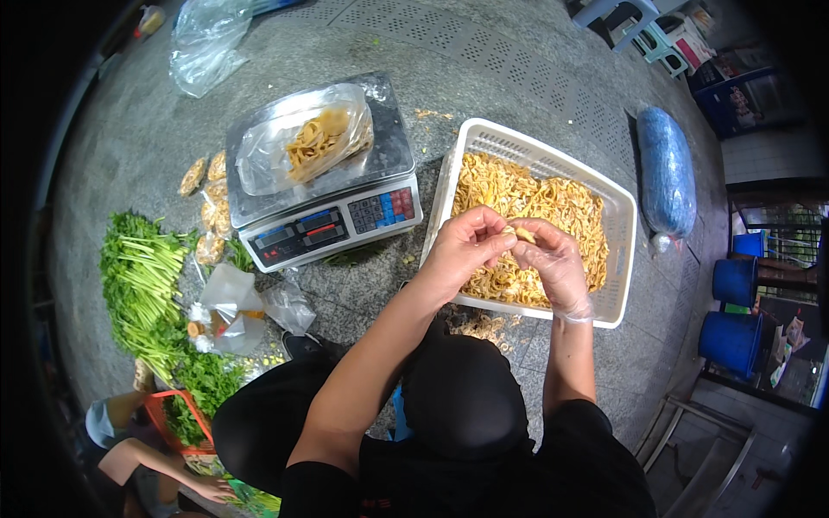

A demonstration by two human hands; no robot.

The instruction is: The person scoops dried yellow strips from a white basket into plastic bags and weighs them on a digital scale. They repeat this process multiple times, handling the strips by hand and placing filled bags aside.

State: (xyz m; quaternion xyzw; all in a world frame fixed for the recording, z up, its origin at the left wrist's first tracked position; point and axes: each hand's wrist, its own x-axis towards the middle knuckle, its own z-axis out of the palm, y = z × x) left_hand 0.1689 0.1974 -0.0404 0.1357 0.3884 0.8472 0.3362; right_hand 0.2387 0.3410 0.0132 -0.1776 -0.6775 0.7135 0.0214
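My left hand [467,249] and my right hand [552,258] meet above a white plastic crate [625,246]. Their fingertips pinch a small pale-yellow food strip [523,234]. A thin clear plastic glove covers my right hand; the left looks bare. Curly yellow-brown food strips [576,213] fill much of the crate below. Left of the crate stands a digital weighing scale [382,146] with a metal pan. On that pan lies an open clear plastic bag [259,158] holding some wider brown strips [317,142].
Leafy green celery-like bundles [146,265] and several filled bags [215,210] lie on the left floor. A person's hand [214,489] touches greens beside an orange basket [188,414]. A blue wrapped bundle [667,171] lies right of the crate. Plastic stools [654,42] stand farther back.
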